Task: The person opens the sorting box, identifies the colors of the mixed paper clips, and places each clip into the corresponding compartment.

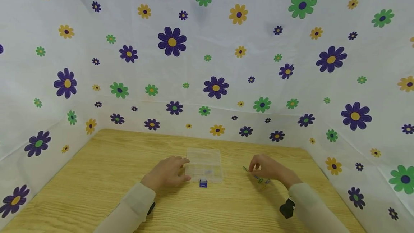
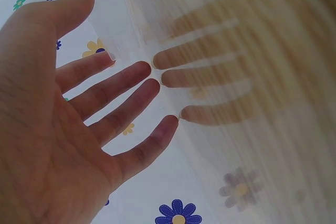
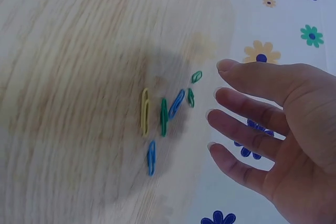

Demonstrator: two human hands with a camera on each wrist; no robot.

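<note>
A clear plastic box [image 1: 198,167] with a blue latch [image 1: 203,183] at its front lies on the table, lid raised toward the back. My left hand [image 1: 169,172] is at its left side, fingers relaxed and apart; the left wrist view shows the same hand [image 2: 89,114] with fingertips right at the glossy tabletop and their reflections. My right hand [image 1: 266,168] is low over several small paper clips [image 1: 260,181]. In the right wrist view its loosely bent fingers [image 3: 247,103] hold nothing, beside a yellow paper clip [image 3: 145,112], blue paper clips [image 3: 177,104] and green paper clips [image 3: 164,117].
The wood-grain table [image 1: 181,211] is enclosed at the back and both sides by a white flower-print cloth [image 1: 194,74]. A dark wrist device [image 1: 287,208] sits below the right sleeve.
</note>
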